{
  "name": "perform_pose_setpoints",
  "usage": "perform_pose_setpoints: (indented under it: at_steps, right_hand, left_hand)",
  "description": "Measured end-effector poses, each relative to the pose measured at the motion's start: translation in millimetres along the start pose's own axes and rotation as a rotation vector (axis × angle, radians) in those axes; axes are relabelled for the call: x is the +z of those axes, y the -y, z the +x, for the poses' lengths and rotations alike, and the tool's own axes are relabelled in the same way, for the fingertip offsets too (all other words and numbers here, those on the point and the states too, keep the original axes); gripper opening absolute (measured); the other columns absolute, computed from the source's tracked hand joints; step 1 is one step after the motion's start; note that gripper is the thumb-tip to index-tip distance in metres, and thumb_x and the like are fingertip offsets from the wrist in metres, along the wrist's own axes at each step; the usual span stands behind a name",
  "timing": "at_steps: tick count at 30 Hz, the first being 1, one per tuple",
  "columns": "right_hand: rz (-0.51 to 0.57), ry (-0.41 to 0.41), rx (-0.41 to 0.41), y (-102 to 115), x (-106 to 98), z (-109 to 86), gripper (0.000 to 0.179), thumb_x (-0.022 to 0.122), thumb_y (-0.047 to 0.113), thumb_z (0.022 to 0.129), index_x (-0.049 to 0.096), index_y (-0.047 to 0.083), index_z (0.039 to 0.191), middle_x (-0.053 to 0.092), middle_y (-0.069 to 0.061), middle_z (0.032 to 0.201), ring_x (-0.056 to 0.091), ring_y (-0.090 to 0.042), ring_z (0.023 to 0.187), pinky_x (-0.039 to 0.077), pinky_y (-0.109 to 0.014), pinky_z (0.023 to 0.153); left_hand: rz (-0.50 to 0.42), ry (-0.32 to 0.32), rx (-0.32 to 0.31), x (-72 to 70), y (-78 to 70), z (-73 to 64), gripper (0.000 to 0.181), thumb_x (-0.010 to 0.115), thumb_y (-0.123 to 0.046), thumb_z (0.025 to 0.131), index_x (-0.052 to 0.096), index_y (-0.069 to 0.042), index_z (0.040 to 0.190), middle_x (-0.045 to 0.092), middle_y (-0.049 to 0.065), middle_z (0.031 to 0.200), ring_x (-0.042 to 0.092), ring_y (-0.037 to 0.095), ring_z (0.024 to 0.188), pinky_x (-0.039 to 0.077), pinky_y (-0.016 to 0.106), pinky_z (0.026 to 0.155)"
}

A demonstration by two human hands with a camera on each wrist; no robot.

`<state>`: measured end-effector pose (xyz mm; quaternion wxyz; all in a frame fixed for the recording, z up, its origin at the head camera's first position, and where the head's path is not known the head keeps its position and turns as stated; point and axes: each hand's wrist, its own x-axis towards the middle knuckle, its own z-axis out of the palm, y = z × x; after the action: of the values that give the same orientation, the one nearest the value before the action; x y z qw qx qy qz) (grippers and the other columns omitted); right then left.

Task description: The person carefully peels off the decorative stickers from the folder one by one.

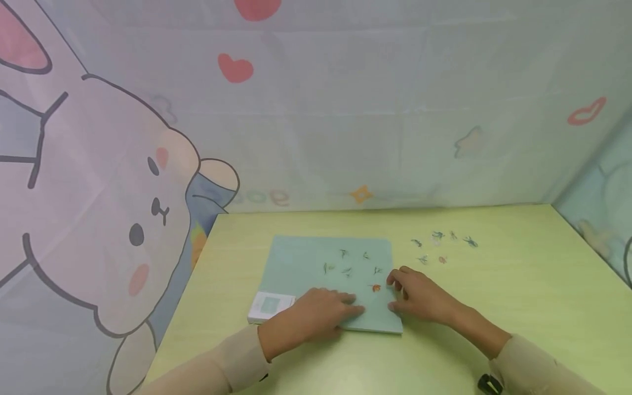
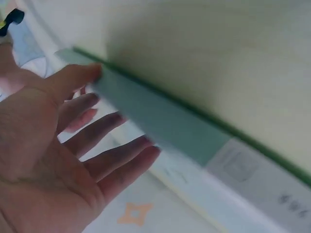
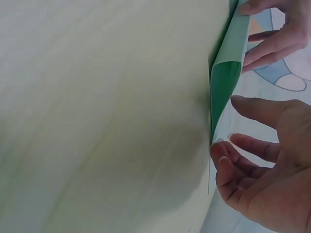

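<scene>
A pale green folder-like pad lies on the table, and its dark green inside shows at a bowed edge in the right wrist view. My left hand rests on its near part with fingers extended. At its right edge, my right hand touches with loosely bent fingertips, the thumb apart from them. Close to these fingers is a small orange flower piece on the pad. Several small green plant pieces lie above it. Whether the right fingertips hold anything small I cannot tell.
A white printed panel or flat box sits at the pad's near left corner. Several loose plant and flower pieces are scattered on the yellow-green table to the right. Behind stands a cloth backdrop with a rabbit print.
</scene>
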<state>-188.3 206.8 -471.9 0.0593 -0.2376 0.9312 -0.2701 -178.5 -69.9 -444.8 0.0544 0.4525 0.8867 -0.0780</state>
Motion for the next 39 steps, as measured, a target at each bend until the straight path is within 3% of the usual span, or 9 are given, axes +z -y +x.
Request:
perform_pose_setpoints:
  at_steps: [2, 7, 9, 16, 21, 25, 28, 34, 39]
  right_hand:
    - [-0.014, -0.005, -0.017, 0, -1, 3.7, 0.035, 0.087, 0.017, 0.089, 0.066, 0.005, 0.114, 0.061, -0.002, 0.101, 0.057, -0.015, 0.085, 0.052, -0.036, 0.076]
    - [-0.028, -0.054, -0.085, -3, 1, 13.5, 0.035, 0.087, 0.015, 0.089, 0.069, 0.003, 0.116, 0.064, -0.005, 0.108, 0.065, -0.024, 0.097, 0.055, -0.044, 0.086]
    - [-0.018, -0.060, -0.112, -5, 3, 17.7, 0.034, 0.086, 0.015, 0.090, 0.070, 0.002, 0.117, 0.064, -0.006, 0.110, 0.066, -0.025, 0.098, 0.056, -0.044, 0.087]
    - [-0.004, -0.095, -0.199, -12, 12, 31.1, 0.021, 0.083, 0.013, 0.092, 0.076, 0.003, 0.108, 0.066, -0.005, 0.104, 0.066, -0.021, 0.091, 0.056, -0.039, 0.081]
    - [-0.013, -0.129, -0.222, -16, 15, 35.1, 0.010, 0.083, 0.012, 0.093, 0.078, 0.006, 0.099, 0.065, -0.001, 0.099, 0.063, -0.018, 0.085, 0.054, -0.035, 0.076]
    - [-0.062, -0.147, -0.241, -16, 18, 34.4, 0.009, 0.083, 0.014, 0.094, 0.078, 0.008, 0.098, 0.065, 0.000, 0.099, 0.063, -0.017, 0.087, 0.055, -0.037, 0.078]
    - [-0.104, -0.163, -0.244, -12, 19, 32.6, 0.007, 0.083, 0.015, 0.094, 0.079, 0.010, 0.097, 0.064, 0.001, 0.100, 0.063, -0.018, 0.090, 0.056, -0.040, 0.080]
    - [-0.140, -0.164, -0.231, -8, 20, 29.3, 0.005, 0.083, 0.013, 0.094, 0.078, 0.014, 0.094, 0.062, 0.004, 0.098, 0.060, -0.017, 0.091, 0.055, -0.039, 0.081]
    - [-0.151, -0.166, -0.225, -6, 22, 28.1, 0.005, 0.083, 0.012, 0.093, 0.078, 0.015, 0.093, 0.062, 0.005, 0.097, 0.061, -0.018, 0.091, 0.055, -0.039, 0.080]
  left_hand:
    - [-0.080, 0.020, -0.044, -6.0, 3.6, 4.2, 0.054, 0.076, -0.048, 0.098, 0.063, -0.037, 0.149, 0.068, -0.009, 0.139, 0.069, 0.012, 0.115, 0.059, 0.037, 0.083]
    - [-0.253, 0.012, -0.176, -17.7, 20.1, 22.0, 0.063, 0.067, -0.063, 0.099, 0.057, -0.036, 0.155, 0.064, -0.005, 0.145, 0.064, 0.016, 0.126, 0.058, 0.043, 0.089]
    - [-0.262, -0.001, -0.194, -15.3, 26.6, 29.9, 0.069, 0.064, -0.067, 0.098, 0.052, -0.035, 0.158, 0.057, -0.003, 0.154, 0.057, 0.021, 0.138, 0.056, 0.046, 0.097]
    - [-0.219, 0.013, -0.186, 5.9, 44.9, 57.1, 0.094, 0.056, -0.083, 0.091, 0.034, -0.034, 0.168, 0.034, 0.007, 0.170, 0.033, 0.035, 0.155, 0.040, 0.057, 0.116]
    - [-0.247, 0.070, -0.204, 13.6, 52.8, 71.3, 0.104, 0.057, -0.086, 0.088, 0.022, -0.035, 0.171, 0.016, 0.010, 0.177, 0.012, 0.040, 0.162, 0.023, 0.067, 0.123]
    - [-0.297, 0.159, -0.274, 16.5, 52.1, 75.5, 0.110, 0.059, -0.088, 0.085, 0.014, -0.037, 0.172, 0.002, 0.009, 0.179, 0.001, 0.041, 0.163, 0.015, 0.073, 0.122]
    - [-0.290, 0.184, -0.305, 17.2, 49.9, 74.8, 0.112, 0.058, -0.090, 0.084, 0.011, -0.038, 0.172, -0.003, 0.008, 0.179, -0.003, 0.040, 0.163, 0.014, 0.073, 0.122]
    - [-0.266, 0.192, -0.299, 15.9, 47.6, 74.2, 0.111, 0.057, -0.090, 0.084, 0.012, -0.038, 0.171, -0.001, 0.009, 0.179, -0.001, 0.041, 0.163, 0.017, 0.074, 0.121]
    - [-0.258, 0.241, -0.293, 4.1, 46.9, 74.8, 0.110, 0.059, -0.089, 0.084, 0.015, -0.039, 0.171, 0.003, 0.009, 0.179, 0.004, 0.041, 0.163, 0.020, 0.074, 0.120]
